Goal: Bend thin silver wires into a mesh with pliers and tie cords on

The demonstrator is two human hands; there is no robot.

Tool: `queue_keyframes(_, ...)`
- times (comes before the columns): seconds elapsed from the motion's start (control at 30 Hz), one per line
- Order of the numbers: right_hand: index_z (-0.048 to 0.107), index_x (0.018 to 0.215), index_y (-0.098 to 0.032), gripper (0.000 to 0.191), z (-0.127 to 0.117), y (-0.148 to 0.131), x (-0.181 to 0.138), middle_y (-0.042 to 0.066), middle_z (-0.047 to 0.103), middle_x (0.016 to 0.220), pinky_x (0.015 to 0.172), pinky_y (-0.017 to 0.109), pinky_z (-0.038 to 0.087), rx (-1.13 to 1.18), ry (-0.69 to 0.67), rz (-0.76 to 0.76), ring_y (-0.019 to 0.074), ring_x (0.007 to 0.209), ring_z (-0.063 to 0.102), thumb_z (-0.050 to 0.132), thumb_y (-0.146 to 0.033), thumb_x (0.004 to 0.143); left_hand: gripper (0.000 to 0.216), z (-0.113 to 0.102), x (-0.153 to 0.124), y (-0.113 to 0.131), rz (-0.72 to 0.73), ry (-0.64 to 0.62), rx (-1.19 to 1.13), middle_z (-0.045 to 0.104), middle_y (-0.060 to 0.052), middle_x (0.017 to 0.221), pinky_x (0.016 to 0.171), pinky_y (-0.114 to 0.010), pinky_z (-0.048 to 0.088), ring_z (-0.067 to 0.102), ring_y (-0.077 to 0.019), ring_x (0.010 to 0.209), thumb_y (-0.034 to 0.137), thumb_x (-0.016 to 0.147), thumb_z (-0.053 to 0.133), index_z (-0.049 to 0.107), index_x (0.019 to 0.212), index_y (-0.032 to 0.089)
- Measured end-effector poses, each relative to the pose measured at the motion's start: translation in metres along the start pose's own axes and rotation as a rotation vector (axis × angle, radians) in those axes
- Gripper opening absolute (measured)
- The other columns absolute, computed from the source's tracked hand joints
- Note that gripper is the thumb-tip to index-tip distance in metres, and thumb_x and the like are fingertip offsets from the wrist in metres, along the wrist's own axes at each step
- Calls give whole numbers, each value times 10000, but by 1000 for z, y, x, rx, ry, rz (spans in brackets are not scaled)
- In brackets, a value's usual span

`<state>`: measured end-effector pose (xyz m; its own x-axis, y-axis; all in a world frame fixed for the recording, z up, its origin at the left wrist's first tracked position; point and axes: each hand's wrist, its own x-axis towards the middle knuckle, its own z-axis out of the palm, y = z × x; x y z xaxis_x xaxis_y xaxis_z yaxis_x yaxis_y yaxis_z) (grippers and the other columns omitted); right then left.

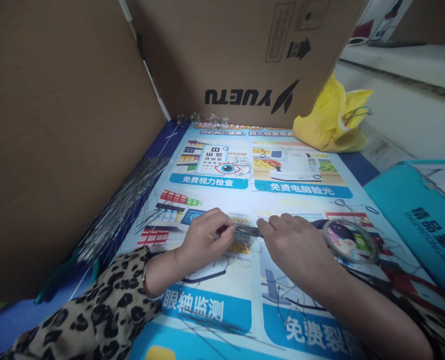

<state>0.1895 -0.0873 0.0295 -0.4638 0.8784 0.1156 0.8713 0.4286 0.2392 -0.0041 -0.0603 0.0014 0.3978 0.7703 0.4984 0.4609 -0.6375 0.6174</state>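
Observation:
My left hand (209, 239) is closed in a pinch near the middle of the poster. Between it and my right hand runs a short dark bundle of thin wires (248, 230). The fingers of my right hand (293, 245) wrap round the other end of this bundle, which is mostly hidden under the palm. A clear tape roll (374, 250) lies just right of my right wrist. Loose thin wires (215, 325) are scattered on the poster near my forearms. Farther left lies a long heap of straight metal wires (123, 200).
A printed poster (250, 200) covers the table. Cardboard panels (215, 55) stand at the back and left. Small twisted wire pieces (207, 119) lie by the back panel. A yellow bag (327, 125) sits back right, a turquoise box (402, 195) right, and a red-handled tool (419, 287) lower right.

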Motion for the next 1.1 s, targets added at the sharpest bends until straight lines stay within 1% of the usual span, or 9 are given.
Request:
queue_keyframes(0.2,615,966,-170,230,-1,-3,-2,58,619,752,586,305,280,-40,-13,1,206,687,544,548,-113,753,78,1,0,2,-17,7,30,530,-7,628,574,-234,380,483,-108,611,118,770,521,560,707,144)
queue_keyframes(0.5,615,950,-165,216,-2,-3,-2,52,614,727,565,306,269,-31,-32,5,208,668,546,556,-114,749,104,1,-1,4,-53,-20,34,531,1,626,587,-233,379,485,-106,616,133,783,514,539,686,155)
queue_keyframes(0.67,615,906,-178,180,0,3,-1,44,607,711,563,304,249,-26,-24,39,206,668,544,529,-111,763,87,-1,0,7,-84,-37,13,540,0,643,591,-227,381,492,-103,623,130,779,523,545,699,153)
queue_keyframes(0.83,607,833,-193,140,-1,5,-1,29,591,675,573,303,241,23,8,45,179,640,526,492,-122,795,113,-2,1,5,-121,-1,15,515,3,634,573,-233,369,467,-102,603,158,788,519,527,676,157)
queue_keyframes(0.97,614,862,-193,152,-3,0,-1,34,597,709,589,303,251,8,43,52,187,669,528,517,-119,771,106,0,0,4,-101,18,13,498,7,626,577,-233,369,463,-103,609,155,790,514,520,684,162)
queue_keyframes(1.1,622,898,-182,190,-6,-3,-1,46,599,725,586,301,260,-15,36,44,193,677,528,531,-107,750,110,1,0,5,-91,31,12,490,12,628,578,-232,370,463,-103,612,155,795,506,506,686,170)
